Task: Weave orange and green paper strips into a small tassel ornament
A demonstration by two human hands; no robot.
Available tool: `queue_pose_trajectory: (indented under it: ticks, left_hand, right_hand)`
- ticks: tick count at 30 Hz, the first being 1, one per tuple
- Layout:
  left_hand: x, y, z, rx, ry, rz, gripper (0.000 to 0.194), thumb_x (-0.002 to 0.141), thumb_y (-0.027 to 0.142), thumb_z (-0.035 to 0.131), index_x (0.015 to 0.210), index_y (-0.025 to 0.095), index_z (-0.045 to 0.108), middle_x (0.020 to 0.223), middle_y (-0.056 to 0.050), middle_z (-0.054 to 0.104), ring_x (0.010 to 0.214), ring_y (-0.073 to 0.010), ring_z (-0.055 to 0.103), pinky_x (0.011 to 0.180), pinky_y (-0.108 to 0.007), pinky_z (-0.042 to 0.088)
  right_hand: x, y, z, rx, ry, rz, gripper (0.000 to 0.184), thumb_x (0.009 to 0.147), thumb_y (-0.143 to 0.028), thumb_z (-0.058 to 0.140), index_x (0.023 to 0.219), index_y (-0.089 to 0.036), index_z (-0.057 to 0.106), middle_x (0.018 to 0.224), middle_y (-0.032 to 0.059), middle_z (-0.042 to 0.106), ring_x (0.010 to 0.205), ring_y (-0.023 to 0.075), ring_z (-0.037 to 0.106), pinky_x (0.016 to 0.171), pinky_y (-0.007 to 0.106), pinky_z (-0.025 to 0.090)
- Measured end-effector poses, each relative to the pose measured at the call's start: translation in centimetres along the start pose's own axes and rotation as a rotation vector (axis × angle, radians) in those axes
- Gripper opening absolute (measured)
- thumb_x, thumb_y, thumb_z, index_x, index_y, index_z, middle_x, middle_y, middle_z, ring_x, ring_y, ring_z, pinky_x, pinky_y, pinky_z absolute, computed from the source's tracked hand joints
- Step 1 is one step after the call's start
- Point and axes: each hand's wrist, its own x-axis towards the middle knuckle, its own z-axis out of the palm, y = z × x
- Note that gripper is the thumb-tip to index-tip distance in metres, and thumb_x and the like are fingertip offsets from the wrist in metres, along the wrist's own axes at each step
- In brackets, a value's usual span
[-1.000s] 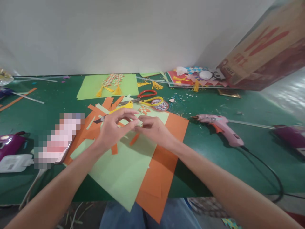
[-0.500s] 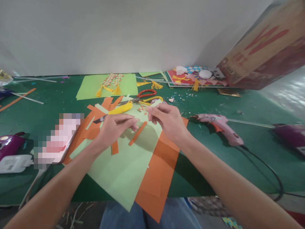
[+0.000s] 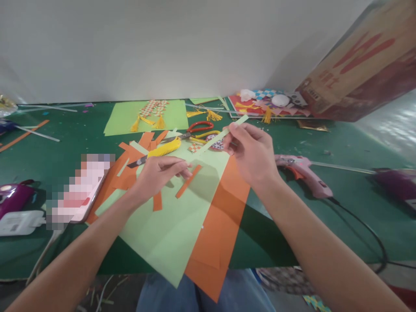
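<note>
One pale green strip (image 3: pixel 213 141) — pinched by the right hand (image 3: pixel 252 151); one orange strip (image 3: pixel 189 181) near the left hand (image 3: pixel 155 174) — its grip unclear.

Bare forearms (image 3: pixel 308 225), blue trousers (image 3: pixel 169 294)

Green bench (image 3: pixel 360 203), logged from my station. At the near edge, centre: light green sheet (image 3: pixel 172 234) overlapping orange sheet (image 3: pixel 224 212), a corner of each jutting past the edge. To their left I note a phone (image 3: pixel 81 190), a white charger (image 3: pixel 21 223) and a purple object (image 3: pixel 14 195) I can't identify. Right side: pink glue gun (image 3: pixel 312 180), front end hidden from me. Back: orange strip (image 3: pixel 24 136) at left, brighter green sheet (image 3: pixel 118 119), yellow tassels (image 3: pixel 212 115), printed paper bag (image 3: pixel 360 78) at right.
</note>
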Motion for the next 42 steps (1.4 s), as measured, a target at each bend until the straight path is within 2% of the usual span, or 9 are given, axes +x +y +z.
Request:
queue_pose_trajectory:
  ticks: [6, 9, 13, 17, 23, 26, 33, 37, 42]
  left_hand:
    - [0.3, -0.3, -0.1, 0.129, -0.034, 0.084, 0.027, 0.082, 0.039, 0.057, 0.069, 0.019, 0.07, 0.076, -0.003, 0.065, 0.063, -0.0131, 0.057, 0.053, -0.024, 0.042]
    - [0.3, -0.4, 0.1, 0.138, -0.028, 0.072, 0.024, 0.081, 0.038, 0.06, 0.068, 0.021, 0.071, 0.07, -0.001, 0.063, 0.061, -0.013, 0.056, 0.054, -0.024, 0.042]
    - [0.3, -0.7, 0.3, 0.039, -0.019, -0.028, 0.015, 0.074, 0.037, 0.068, 0.073, 0.022, 0.073, 0.073, -0.001, 0.071, 0.066, -0.0148, 0.063, 0.061, -0.025, 0.049]
    - [0.4, -0.9, 0.3, -0.012, -0.013, -0.075, 0.015, 0.074, 0.034, 0.068, 0.075, 0.02, 0.072, 0.076, -0.003, 0.073, 0.066, -0.0151, 0.065, 0.064, -0.026, 0.052]
    - [0.5, -0.6, 0.4, -0.062, 0.008, -0.09, 0.015, 0.076, 0.033, 0.066, 0.077, 0.018, 0.068, 0.075, -0.004, 0.073, 0.068, -0.0161, 0.067, 0.063, -0.026, 0.054]
    - [0.5, -0.4, 0.4, -0.112, 0.075, -0.123, 0.014, 0.074, 0.029, 0.068, 0.081, 0.018, 0.065, 0.071, -0.002, 0.072, 0.064, -0.0155, 0.067, 0.062, -0.026, 0.054]
    - [0.6, -0.9, 0.3, -0.11, 0.116, -0.07, 0.016, 0.074, 0.033, 0.068, 0.072, 0.017, 0.066, 0.073, -0.002, 0.07, 0.065, -0.0134, 0.063, 0.058, -0.023, 0.05]
    - [0.5, -0.8, 0.3, -0.095, 0.116, -0.054, 0.021, 0.072, 0.037, 0.071, 0.065, 0.018, 0.066, 0.064, 0.001, 0.063, 0.059, -0.0105, 0.056, 0.057, -0.022, 0.047]
    - [0.4, -0.7, 0.3, -0.107, 0.076, -0.057, 0.024, 0.072, 0.039, 0.07, 0.061, 0.018, 0.064, 0.059, 0.001, 0.059, 0.056, -0.0112, 0.054, 0.054, -0.023, 0.045]
  right_hand:
    - [0.0, -0.3, -0.1, 0.002, 0.026, 0.04, 0.016, 0.076, -0.029, 0.069, 0.065, -0.021, 0.062, 0.051, -0.0051, 0.053, 0.04, 0.006, 0.044, 0.04, 0.023, 0.032]
    - [-0.4, -0.5, 0.2, 0.026, -0.068, 0.109, 0.013, 0.073, -0.034, 0.071, 0.075, -0.022, 0.066, 0.062, -0.0021, 0.063, 0.053, 0.0098, 0.059, 0.044, 0.023, 0.038]
    - [-1.1, -0.7, 0.7, 0.002, -0.278, 0.182, 0.031, 0.073, -0.051, 0.068, 0.083, -0.022, 0.069, 0.086, 0.0066, 0.073, 0.087, 0.0212, 0.068, 0.055, 0.026, 0.046]
    - [-1.6, -0.8, 1.1, 0.028, -0.416, 0.289, 0.056, 0.076, -0.071, 0.05, 0.089, -0.02, 0.072, 0.099, 0.0121, 0.072, 0.1, 0.0272, 0.066, 0.059, 0.029, 0.049]
    - [-1.9, -0.2, 1.3, 0.008, -0.489, 0.268, 0.026, 0.076, -0.039, 0.069, 0.093, -0.019, 0.069, 0.083, 0.0059, 0.074, 0.078, 0.0186, 0.07, 0.059, 0.027, 0.047]
    - [-2.2, 0.1, 1.6, -0.058, -0.475, 0.305, 0.028, 0.077, -0.029, 0.067, 0.102, -0.018, 0.061, 0.075, 0.0034, 0.073, 0.066, 0.0157, 0.068, 0.058, 0.027, 0.046]
    - [-2.8, 0.7, 2.5, -0.242, -0.531, 0.349, 0.018, 0.071, -0.031, 0.069, 0.063, -0.018, 0.061, 0.064, 0.0014, 0.068, 0.059, 0.0108, 0.059, 0.05, 0.023, 0.036]
    - [-2.9, 1.0, 2.8, -0.381, -0.503, 0.277, 0.02, 0.067, -0.03, 0.073, 0.055, -0.018, 0.062, 0.057, -0.002, 0.06, 0.056, 0.0091, 0.05, 0.055, 0.025, 0.037]
    - [-3.3, 1.5, 3.0, -0.386, -0.493, 0.281, 0.023, 0.067, -0.03, 0.072, 0.058, -0.019, 0.054, 0.058, -0.0023, 0.062, 0.058, 0.0108, 0.055, 0.057, 0.026, 0.038]
